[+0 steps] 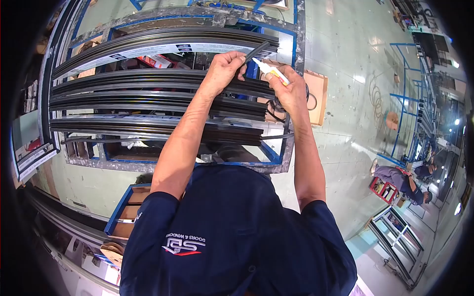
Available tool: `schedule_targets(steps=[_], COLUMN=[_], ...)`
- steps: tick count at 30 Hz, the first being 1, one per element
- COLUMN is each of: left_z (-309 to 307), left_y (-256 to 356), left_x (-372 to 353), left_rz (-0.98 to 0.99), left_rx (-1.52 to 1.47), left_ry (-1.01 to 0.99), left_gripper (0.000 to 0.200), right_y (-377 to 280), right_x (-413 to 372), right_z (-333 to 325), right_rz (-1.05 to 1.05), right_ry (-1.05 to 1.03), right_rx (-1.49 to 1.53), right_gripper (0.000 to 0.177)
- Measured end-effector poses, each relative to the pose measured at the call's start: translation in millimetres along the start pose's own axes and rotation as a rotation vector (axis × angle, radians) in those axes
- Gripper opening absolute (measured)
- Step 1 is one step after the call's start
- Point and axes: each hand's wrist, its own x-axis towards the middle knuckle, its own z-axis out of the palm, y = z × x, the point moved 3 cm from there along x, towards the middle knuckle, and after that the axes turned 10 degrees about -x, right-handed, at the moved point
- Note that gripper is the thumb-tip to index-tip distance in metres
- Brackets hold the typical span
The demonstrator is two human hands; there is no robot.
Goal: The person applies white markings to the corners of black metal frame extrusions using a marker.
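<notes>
My left hand [224,66] pinches the end of a thin black rubber strip [256,52] above a stack of long black aluminium profiles [148,106]. My right hand [292,91] grips a small glue tube [266,70] with a white nozzle and yellow label. The nozzle tip points at the strip's end, right beside my left fingers. The profiles lie side by side on a blue-framed rack [276,155], some with white labelled film. My dark blue shirt fills the lower part of the view.
A cardboard box [318,93] holding black coiled strip sits on the floor behind my right hand. Blue metal racks [405,98] stand at the right. A person [400,180] crouches by a red crate on the right. More profiles and frames lie at the lower left and lower right.
</notes>
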Motion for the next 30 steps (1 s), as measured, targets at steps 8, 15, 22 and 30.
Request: schedule_targets(steps=[8,15,22,30], left_z=[0,0,0,-1], left_y=[0,1,1,0], left_x=[0,0,0,-1], left_rz=[0.008,-0.011,-0.027,-0.026], left_rx=[0.029,0.023,0.018,0.002], left_ry=[0.005,0.012,0.016,-0.004], left_gripper=[0.026,0.026,0.026,0.027], right_y=[2,16,19,29], right_x=[5,15,23,31], right_z=[5,6,-11,-18], right_rz=[-0.061,-0.045,-0.092,-0.086], right_ry=[0.017,0.045,0.082,0.096], right_rx=[0.019,0.07,0.029,0.05], right_gripper=[0.037,0.039,0.034,0.03])
